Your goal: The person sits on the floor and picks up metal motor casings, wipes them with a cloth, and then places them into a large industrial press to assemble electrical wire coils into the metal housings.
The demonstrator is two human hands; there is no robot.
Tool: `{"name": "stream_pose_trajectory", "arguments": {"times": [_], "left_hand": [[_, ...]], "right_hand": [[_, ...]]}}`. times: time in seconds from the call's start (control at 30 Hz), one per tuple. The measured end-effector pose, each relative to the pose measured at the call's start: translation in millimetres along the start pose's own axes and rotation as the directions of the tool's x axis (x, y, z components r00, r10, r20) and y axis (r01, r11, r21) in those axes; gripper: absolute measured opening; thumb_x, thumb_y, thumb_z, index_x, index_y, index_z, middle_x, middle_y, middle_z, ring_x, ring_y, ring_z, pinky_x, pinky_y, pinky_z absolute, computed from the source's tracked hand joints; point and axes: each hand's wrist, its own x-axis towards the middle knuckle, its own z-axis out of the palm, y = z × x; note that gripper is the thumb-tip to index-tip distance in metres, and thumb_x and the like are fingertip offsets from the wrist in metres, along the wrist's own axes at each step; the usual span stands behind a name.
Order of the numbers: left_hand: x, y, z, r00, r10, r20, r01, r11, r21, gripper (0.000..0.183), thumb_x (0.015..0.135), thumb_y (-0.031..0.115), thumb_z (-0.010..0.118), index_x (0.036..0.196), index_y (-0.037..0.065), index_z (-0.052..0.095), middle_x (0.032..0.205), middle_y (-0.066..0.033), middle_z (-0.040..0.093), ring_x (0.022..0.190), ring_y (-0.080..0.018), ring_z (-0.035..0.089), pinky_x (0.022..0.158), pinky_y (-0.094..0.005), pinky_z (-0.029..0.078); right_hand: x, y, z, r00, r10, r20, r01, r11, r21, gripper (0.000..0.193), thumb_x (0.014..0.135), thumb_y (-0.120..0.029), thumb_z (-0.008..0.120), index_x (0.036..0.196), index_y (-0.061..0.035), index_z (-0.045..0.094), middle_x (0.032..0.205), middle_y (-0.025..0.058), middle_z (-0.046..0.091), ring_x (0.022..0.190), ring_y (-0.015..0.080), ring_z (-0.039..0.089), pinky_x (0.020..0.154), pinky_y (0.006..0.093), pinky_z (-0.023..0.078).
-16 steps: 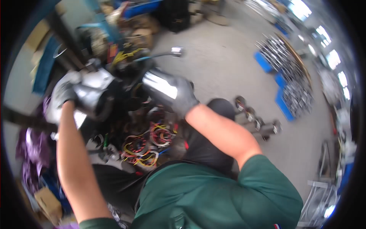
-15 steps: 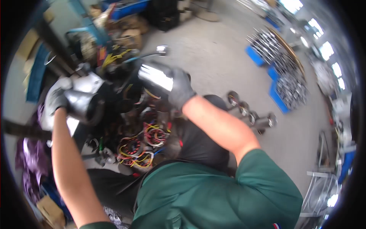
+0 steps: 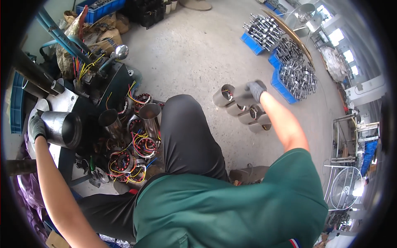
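My left hand (image 3: pixel 36 126), in a grey glove, grips the rim of a steel cylinder (image 3: pixel 62 129) lying on its side on the press machine (image 3: pixel 62 103) at the left. My right hand (image 3: pixel 256 89), also gloved, reaches out to the right over the concrete floor and rests on a steel cylinder (image 3: pixel 225 95) at the top of a row of several such cylinders (image 3: pixel 250 113) on the floor. Whether the fingers close round it I cannot tell. Wound motor stators (image 3: pixel 136 153) with coloured wires lie piled between the machine and my knee.
Two more steel cylinders (image 3: pixel 149 113) stand upright among the stators. A lever with a round knob (image 3: pixel 120 51) sticks up from the machine. Blue crates of metal shafts (image 3: pixel 285 62) sit on the floor at the far right. Sacks and a blue bin (image 3: pixel 99 8) lie beyond the machine.
My right hand has left the machine and swung out to the right, down to the cylinders on the floor. The left hand stays on the cylinder at the machine.
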Motion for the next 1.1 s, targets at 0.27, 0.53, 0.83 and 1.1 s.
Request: {"name": "stream_pose_trajectory", "arguments": {"times": [0.27, 0.53, 0.83, 1.1], "left_hand": [[0.9, -36.3, -3.8, 0.997, -0.064, 0.051, 0.063, 0.997, 0.033, 0.053, 0.107, 0.037, 0.032, 0.129, 0.002, 0.066, 0.131, -0.0233, 0.064, 0.126, -0.0362, 0.058, 0.106, -0.0406, 0.044], [8.5, -64.8, -7.3, 0.99, -0.115, 0.08, 0.132, 0.955, -0.265, 0.054, 0.107, 0.04, 0.041, 0.125, -0.003, 0.067, 0.121, -0.0255, 0.069, 0.116, -0.0351, 0.065, 0.098, -0.0392, 0.048], [-10.1, -30.5, 31.5, 0.995, -0.082, 0.057, 0.092, 0.979, -0.184, 0.049, 0.107, 0.032, 0.034, 0.126, 0.0, 0.066, 0.127, -0.0225, 0.066, 0.118, -0.038, 0.062, 0.1, -0.0392, 0.047], [-48.4, 11.7, -7.8, 0.981, -0.108, -0.163, 0.109, 0.994, 0.002, 0.046, 0.101, 0.034, 0.045, 0.1, -0.003, 0.072, 0.109, -0.0284, 0.068, 0.108, -0.0457, 0.061, 0.096, -0.0492, 0.046]], "right_hand": [[-12.5, 77.4, -10.5, 0.991, 0.116, -0.062, -0.127, 0.967, -0.221, 0.04, 0.067, -0.027, 0.076, 0.101, -0.0048, 0.075, 0.114, 0.0214, 0.071, 0.11, 0.0334, 0.067, 0.093, 0.0393, 0.053], [25.4, 92.1, 5.2, 0.993, 0.087, -0.077, -0.099, 0.981, -0.166, 0.038, 0.073, -0.036, 0.076, 0.1, -0.0093, 0.074, 0.105, 0.0158, 0.075, 0.101, 0.0305, 0.07, 0.09, 0.0387, 0.054], [4.9, 77.5, -8.2, 0.949, 0.041, -0.314, -0.174, 0.896, -0.409, 0.048, 0.09, -0.05, 0.058, 0.105, -0.0075, 0.074, 0.113, 0.0206, 0.07, 0.113, 0.0357, 0.065, 0.098, 0.0459, 0.051], [40.5, 79.1, 42.4, 0.578, -0.565, -0.589, 0.379, 0.825, -0.42, 0.04, 0.078, -0.001, 0.059, 0.118, -0.0058, 0.062, 0.117, 0.0194, 0.059, 0.104, 0.0361, 0.061, 0.092, 0.0459, 0.051]]}}
